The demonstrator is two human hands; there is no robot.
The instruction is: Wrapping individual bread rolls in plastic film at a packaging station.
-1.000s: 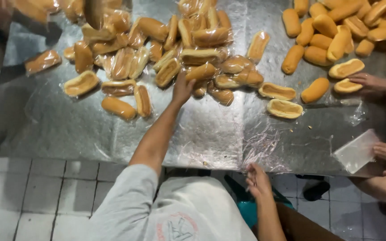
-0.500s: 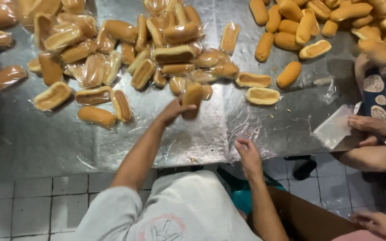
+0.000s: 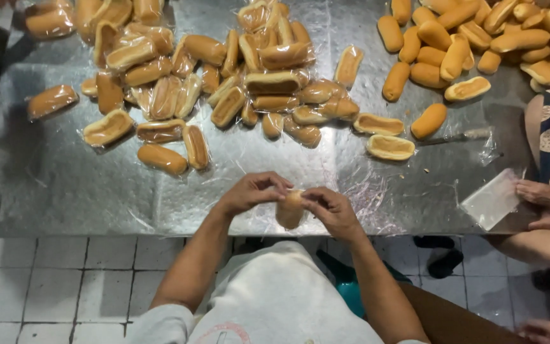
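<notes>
Bun (image 3: pixel 289 209) is up off the counter (image 3: pixel 65 185) now and caught between both hands at the near edge, right in front of the body. A second ago the left hand (image 3: pixel 249 194) was stretched out alone into the pile and the right hand (image 3: pixel 332 213) hung idle below the edge; now both have closed in. Left grip pinches the bun's top and side, right grip is curled against its other side, fingers pressed to the crust. So one bun has been picked out of the heap and brought in for two-handed work.

Beyond the grip, the wrapped buns (image 3: pixel 224 83) lie in a loose heap under clear film. Further right sit two split buns (image 3: pixel 389 146), then the bare buns (image 3: pixel 466 38). Far right of the grip, another person's hand (image 3: pixel 542 194) holds a clear plastic bag (image 3: pixel 491 202). Nothing lies between the grip and the heap.
</notes>
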